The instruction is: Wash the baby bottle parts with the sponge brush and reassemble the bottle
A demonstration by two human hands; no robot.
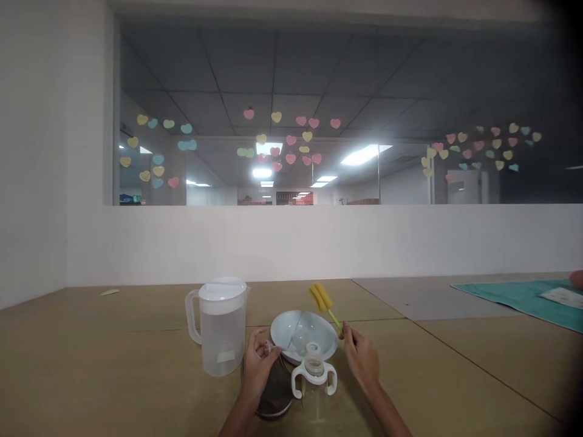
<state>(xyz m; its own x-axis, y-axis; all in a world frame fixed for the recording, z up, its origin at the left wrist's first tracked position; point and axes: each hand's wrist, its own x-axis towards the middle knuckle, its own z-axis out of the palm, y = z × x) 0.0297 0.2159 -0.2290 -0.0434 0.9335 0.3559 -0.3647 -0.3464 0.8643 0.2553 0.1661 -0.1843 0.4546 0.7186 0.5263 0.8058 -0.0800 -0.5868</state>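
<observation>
My right hand [362, 355] is closed round the green handle of a bottle brush [321, 297], its yellow sponge head raised up and to the left. Between the fingertips of my left hand [259, 364] is a small clear piece [268, 347], mostly covered; a thin pale stem seems to point from it towards the bowl. A light-blue bowl [325, 331] stands between my hands with a clear rounded part inside. In front of it is an uncapped clear baby bottle [314, 388] with a white two-handled collar. Below my left hand lies a dark round dish [276, 397], partly hidden.
A translucent pitcher [222, 334] with a white lid stands left of my left hand. At the far right lies a teal cloth [514, 295] with a white paper [562, 297] on it. A wall [296, 243] with a window closes off the table's back edge.
</observation>
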